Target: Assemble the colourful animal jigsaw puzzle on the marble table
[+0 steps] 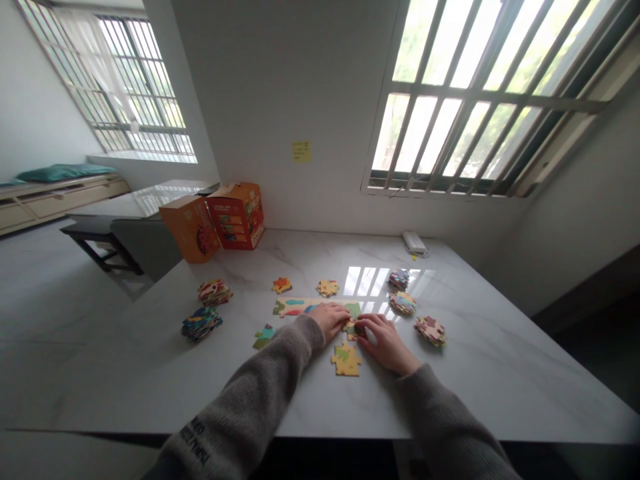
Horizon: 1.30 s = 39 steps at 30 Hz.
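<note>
A partly joined jigsaw strip (pixel 300 305) lies on the white marbled table in front of me. My left hand (pixel 331 320) rests over its right part, fingers close together and pressed down on it, hiding some of the picture. At the strip's lower right corner, a yellow and green puzzle piece (pixel 351 329) is pinched by my right hand (pixel 384 341). Whether that piece is fully locked in cannot be seen. Nearer to me lies a loose yellow puzzle piece (pixel 346 360). A green and teal piece (pixel 264 336) sits left of my left wrist.
Behind the strip are an orange piece (pixel 282 285) and a small yellow stack (pixel 328 288). Piles of pieces stand left (pixel 201 324) and right (pixel 431 331). Orange boxes (pixel 237 217) occupy the back left; a white power strip (pixel 415 244) lies by the wall.
</note>
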### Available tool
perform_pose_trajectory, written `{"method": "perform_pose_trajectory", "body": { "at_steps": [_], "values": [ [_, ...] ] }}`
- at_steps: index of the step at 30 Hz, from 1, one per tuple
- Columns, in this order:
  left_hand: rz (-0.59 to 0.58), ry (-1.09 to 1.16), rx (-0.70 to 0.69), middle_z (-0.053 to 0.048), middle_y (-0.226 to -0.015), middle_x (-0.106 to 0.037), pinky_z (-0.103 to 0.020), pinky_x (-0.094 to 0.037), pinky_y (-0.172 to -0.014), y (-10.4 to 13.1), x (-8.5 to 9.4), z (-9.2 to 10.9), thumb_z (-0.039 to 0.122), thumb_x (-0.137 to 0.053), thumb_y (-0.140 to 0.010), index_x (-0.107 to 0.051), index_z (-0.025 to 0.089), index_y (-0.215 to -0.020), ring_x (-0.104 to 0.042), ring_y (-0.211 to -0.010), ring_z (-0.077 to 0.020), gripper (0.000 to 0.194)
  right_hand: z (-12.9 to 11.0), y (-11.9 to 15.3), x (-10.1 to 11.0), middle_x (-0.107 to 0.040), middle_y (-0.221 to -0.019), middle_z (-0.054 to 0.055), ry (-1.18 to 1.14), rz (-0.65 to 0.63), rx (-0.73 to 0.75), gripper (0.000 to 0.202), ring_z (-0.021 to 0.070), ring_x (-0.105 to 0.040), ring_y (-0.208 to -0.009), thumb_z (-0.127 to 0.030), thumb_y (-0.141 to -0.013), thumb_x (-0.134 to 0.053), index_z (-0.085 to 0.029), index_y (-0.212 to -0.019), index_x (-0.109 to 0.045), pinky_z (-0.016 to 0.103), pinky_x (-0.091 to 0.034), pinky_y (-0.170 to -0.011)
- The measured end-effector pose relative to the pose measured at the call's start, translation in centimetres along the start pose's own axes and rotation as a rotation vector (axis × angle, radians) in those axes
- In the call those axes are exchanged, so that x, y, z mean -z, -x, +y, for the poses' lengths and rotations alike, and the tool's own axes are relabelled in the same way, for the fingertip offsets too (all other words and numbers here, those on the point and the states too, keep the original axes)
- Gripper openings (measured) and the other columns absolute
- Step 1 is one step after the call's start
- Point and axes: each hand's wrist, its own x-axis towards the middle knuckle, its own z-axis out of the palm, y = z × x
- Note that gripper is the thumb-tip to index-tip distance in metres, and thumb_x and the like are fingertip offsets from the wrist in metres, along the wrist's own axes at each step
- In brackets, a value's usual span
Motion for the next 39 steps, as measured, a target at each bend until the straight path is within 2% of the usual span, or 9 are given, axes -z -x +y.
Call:
{"method": "perform_pose_trajectory", "body": {
  "at_steps": [5,10,17,21,27,30,34,39],
  "values": [
    [0.032,0.038,0.038,-0.002,-0.129,-0.068,-0.035,-0.044,-0.106,0.5,-0.7,-0.5,0.018,-0.052,-0.092,-0.065,0.024,-0.123,-0.059,-0.12,-0.02,0.035,0.3,0.0,-0.3,-0.068,-0.121,0.007,-0.004,0.012,0.013,0.026,0.0268,-0.059,-0.11,-0.031,-0.09,-0.066,-0.027,-0.116,-0.065,0.043,-0.047,-0.09],
    [0.016,-0.017,0.031,-0.002,-0.13,-0.067,-0.038,-0.043,-0.103,0.5,-0.5,-0.1,0.022,-0.052,-0.093,-0.068,0.025,-0.118,-0.058,-0.121,-0.0221,0.03,0.2,-0.1,-0.3,-0.068,-0.123,0.006,0.041,0.03,0.035,0.026,0.0259,-0.06,-0.109,-0.033,-0.093,-0.064,-0.029,-0.118,-0.066,0.043,-0.048,-0.09],
    [-0.009,-0.083,0.028,-0.002,-0.132,-0.065,-0.039,-0.041,-0.104,0.6,-0.3,0.6,0.023,-0.054,-0.091,-0.063,0.027,-0.126,-0.055,-0.122,-0.0224,0.036,-0.5,-0.4,0.0,-0.069,-0.121,0.006,0.077,0.01,0.016,0.024,0.0261,-0.06,-0.109,-0.036,-0.094,-0.063,-0.029,-0.117,-0.067,0.042,-0.046,-0.088],
    [-0.001,-0.102,0.037,-0.002,-0.13,-0.065,-0.04,-0.04,-0.104,0.7,-0.2,0.8,0.026,-0.05,-0.094,-0.064,0.027,-0.123,-0.054,-0.122,-0.0226,0.033,-0.9,-0.4,0.3,-0.07,-0.118,0.006,0.087,0.011,0.011,0.021,0.0258,-0.061,-0.108,-0.035,-0.095,-0.062,-0.029,-0.114,-0.067,0.041,-0.045,-0.087],
    [0.003,-0.081,0.019,-0.004,-0.129,-0.064,-0.042,-0.038,-0.106,0.8,-0.2,1.0,0.04,-0.064,-0.086,-0.065,0.026,-0.12,-0.053,-0.123,-0.0265,0.037,-1.0,-0.2,-0.1,-0.068,-0.12,0.007,0.111,0.032,-0.004,0.022,0.027,-0.059,-0.108,-0.036,-0.094,-0.063,-0.03,-0.115,-0.067,0.042,-0.045,-0.088],
    [0.002,-0.073,0.029,-0.005,-0.128,-0.065,-0.042,-0.038,-0.104,0.7,-0.1,1.0,0.044,-0.063,-0.088,-0.065,0.025,-0.118,-0.054,-0.122,-0.0268,0.035,-0.8,-0.2,-0.3,-0.065,-0.12,0.009,0.128,0.057,-0.062,0.024,0.0288,-0.058,-0.109,-0.039,-0.092,-0.065,-0.03,-0.114,-0.067,0.044,-0.045,-0.088],
    [0.012,-0.06,0.023,-0.006,-0.127,-0.065,-0.043,-0.038,-0.104,0.7,0.1,1.2,0.054,-0.067,-0.084,-0.065,0.025,-0.117,-0.053,-0.122,-0.0277,0.044,-1.0,-0.1,-0.2,-0.065,-0.12,0.008,0.111,0.043,-0.09,0.024,0.0292,-0.056,-0.111,-0.037,-0.092,-0.064,-0.03,-0.114,-0.064,0.043,-0.044,-0.088],
    [0.029,-0.052,0.026,-0.006,-0.126,-0.065,-0.043,-0.038,-0.104,0.7,-0.4,1.2,0.052,-0.066,-0.085,-0.064,0.024,-0.117,-0.054,-0.122,-0.0276,0.043,-0.8,-0.4,0.0,-0.066,-0.118,0.007,0.084,0.038,-0.096,0.023,0.0289,-0.056,-0.11,-0.038,-0.093,-0.061,-0.029,-0.114,-0.063,0.043,-0.042,-0.088]
  ]
}}
